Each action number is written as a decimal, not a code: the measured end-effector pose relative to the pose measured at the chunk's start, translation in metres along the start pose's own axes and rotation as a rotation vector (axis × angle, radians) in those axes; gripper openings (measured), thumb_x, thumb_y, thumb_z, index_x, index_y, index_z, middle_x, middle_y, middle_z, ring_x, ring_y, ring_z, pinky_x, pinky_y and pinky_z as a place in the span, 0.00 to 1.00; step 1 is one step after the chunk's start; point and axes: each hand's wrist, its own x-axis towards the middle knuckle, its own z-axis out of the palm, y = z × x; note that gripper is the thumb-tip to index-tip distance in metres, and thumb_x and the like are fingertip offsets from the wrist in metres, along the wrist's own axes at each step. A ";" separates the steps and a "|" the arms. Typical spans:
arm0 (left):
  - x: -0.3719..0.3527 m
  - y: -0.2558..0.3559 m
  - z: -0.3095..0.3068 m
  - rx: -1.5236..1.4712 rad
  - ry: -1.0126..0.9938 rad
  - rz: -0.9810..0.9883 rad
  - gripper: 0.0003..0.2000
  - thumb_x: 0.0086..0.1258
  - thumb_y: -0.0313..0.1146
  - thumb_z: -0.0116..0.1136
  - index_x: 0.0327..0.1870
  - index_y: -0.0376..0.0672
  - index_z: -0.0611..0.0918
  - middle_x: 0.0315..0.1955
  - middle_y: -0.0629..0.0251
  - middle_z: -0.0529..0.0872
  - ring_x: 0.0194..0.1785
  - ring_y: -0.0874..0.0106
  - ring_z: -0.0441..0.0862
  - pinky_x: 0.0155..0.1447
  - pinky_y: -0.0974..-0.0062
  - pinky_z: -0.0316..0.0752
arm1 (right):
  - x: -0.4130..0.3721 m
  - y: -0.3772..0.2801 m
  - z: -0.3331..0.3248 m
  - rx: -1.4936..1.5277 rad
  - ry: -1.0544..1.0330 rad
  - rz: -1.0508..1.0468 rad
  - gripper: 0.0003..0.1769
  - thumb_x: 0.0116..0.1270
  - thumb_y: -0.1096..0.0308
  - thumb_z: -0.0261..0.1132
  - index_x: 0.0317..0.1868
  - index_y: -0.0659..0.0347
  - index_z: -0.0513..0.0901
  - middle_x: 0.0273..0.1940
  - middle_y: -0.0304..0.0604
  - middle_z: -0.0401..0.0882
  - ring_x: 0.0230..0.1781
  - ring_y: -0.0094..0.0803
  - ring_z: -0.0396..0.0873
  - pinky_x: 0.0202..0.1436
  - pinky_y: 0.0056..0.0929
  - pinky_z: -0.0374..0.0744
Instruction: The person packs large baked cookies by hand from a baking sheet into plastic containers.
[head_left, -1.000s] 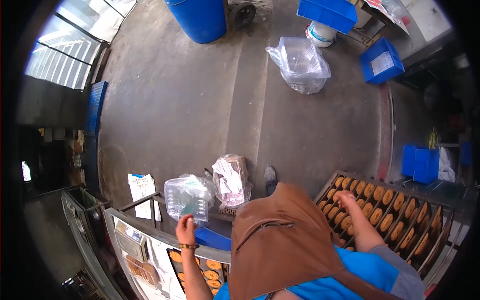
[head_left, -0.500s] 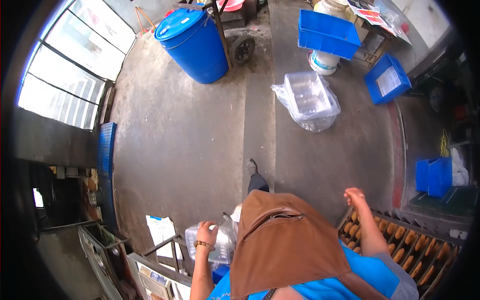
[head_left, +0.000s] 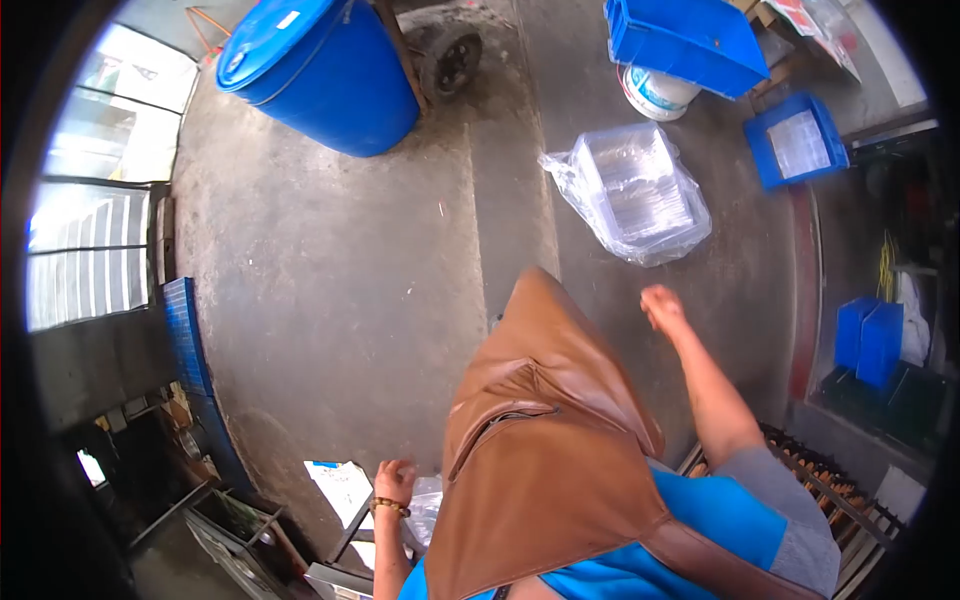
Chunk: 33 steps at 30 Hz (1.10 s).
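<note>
A grey concrete floor (head_left: 340, 270) fills the view, stained and scuffed, with a paler strip running from 12 o'clock toward the centre. Daylight comes through windows (head_left: 85, 250) at 9 o'clock. A blue drum (head_left: 315, 65) stands at 11 o'clock, with a cart wheel (head_left: 447, 55) just beside it. At 1 o'clock a blue crate (head_left: 690, 35) sits by a white bucket (head_left: 655, 90), and a second crate (head_left: 800, 140) lies at 2 o'clock. A bag of clear trays (head_left: 635, 190) rests on the floor near them. A red stripe (head_left: 805, 300) runs along the floor at 3 o'clock, with blue bins (head_left: 865, 340) beyond it. A blue panel (head_left: 190, 370) stands on edge at 8 o'clock.
</note>
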 end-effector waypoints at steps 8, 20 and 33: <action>0.036 -0.029 -0.047 -0.376 0.151 -0.408 0.09 0.77 0.31 0.61 0.46 0.34 0.87 0.34 0.62 0.91 0.27 0.76 0.84 0.30 0.76 0.80 | 0.303 -0.107 0.057 -0.696 0.164 -0.260 0.24 0.70 0.49 0.67 0.52 0.62 0.86 0.51 0.57 0.89 0.57 0.57 0.84 0.61 0.50 0.81; -0.078 -0.028 0.031 -0.490 -0.327 -0.700 0.08 0.77 0.31 0.63 0.50 0.37 0.87 0.41 0.62 0.93 0.44 0.68 0.91 0.53 0.70 0.85 | 0.495 -0.142 0.100 -1.064 0.092 0.071 0.35 0.68 0.41 0.71 0.63 0.62 0.82 0.59 0.58 0.86 0.63 0.55 0.82 0.66 0.49 0.80; 0.050 0.129 -0.052 -0.694 -0.152 -0.787 0.08 0.79 0.33 0.65 0.48 0.37 0.87 0.39 0.65 0.92 0.42 0.75 0.87 0.48 0.74 0.83 | 0.525 -0.115 0.080 -1.146 -0.063 -0.277 0.22 0.71 0.55 0.66 0.48 0.69 0.85 0.44 0.67 0.87 0.50 0.64 0.84 0.61 0.54 0.81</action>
